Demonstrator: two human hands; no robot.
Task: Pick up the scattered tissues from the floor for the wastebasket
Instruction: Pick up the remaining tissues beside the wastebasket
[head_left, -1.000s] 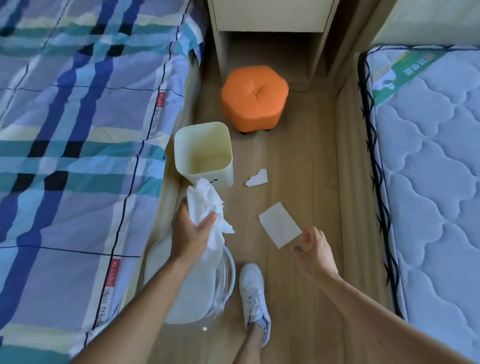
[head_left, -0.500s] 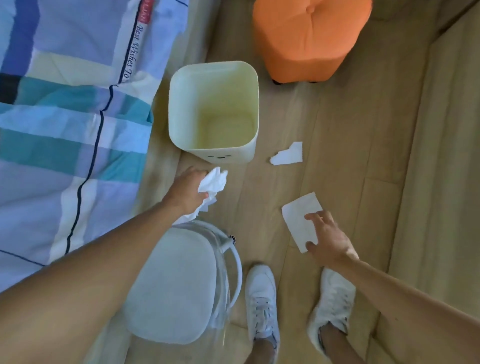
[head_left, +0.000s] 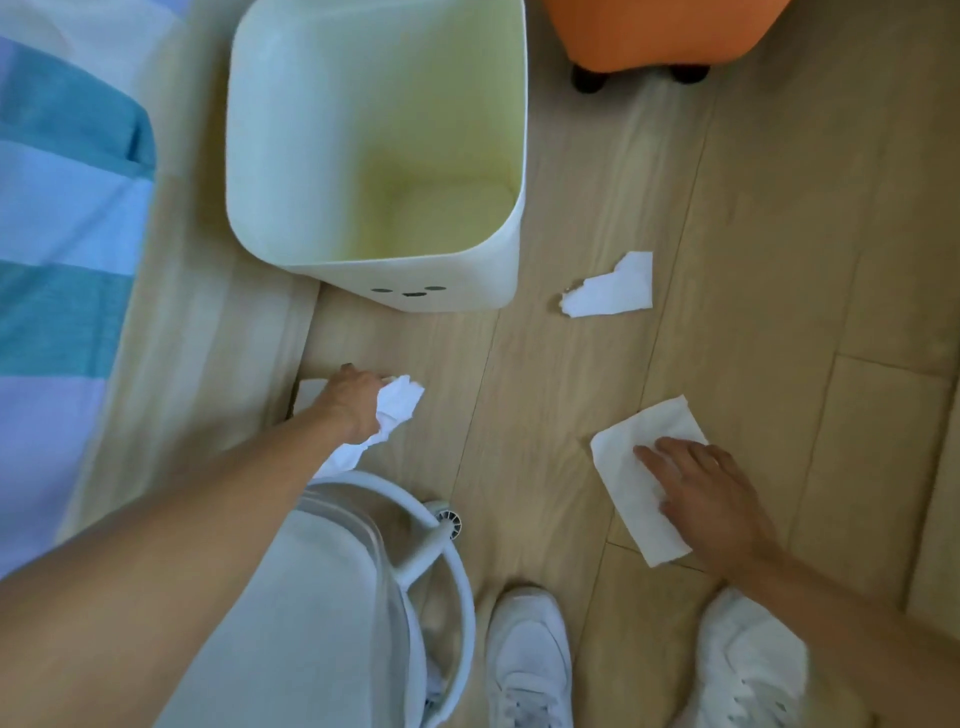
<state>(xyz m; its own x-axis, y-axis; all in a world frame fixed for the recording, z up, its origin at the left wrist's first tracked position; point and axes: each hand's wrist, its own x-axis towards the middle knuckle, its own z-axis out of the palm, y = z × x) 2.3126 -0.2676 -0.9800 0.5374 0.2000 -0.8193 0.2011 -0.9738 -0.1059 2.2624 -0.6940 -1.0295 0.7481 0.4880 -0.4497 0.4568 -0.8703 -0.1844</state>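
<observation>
Right hand (head_left: 711, 499) flat on a tissue (head_left: 631, 483), left hand (head_left: 353, 402) already full

Right hand's fingers are spread and pressing the flat sheet to the floor (head_left: 779, 260), nothing pinched yet. Left is closed around a wad (head_left: 397, 408) just in front of the bin (head_left: 374, 156), which looks empty. A torn scrap (head_left: 610, 291) lies by the bin's right corner. Risk imo: thin sheet on smooth wood could just slide instead of lifting, and the wad's loose tail might drop short of the bin.

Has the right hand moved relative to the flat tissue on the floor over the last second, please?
Yes. The right hand has gone from hovering off the flat tissue to lying spread on top of it.
</observation>
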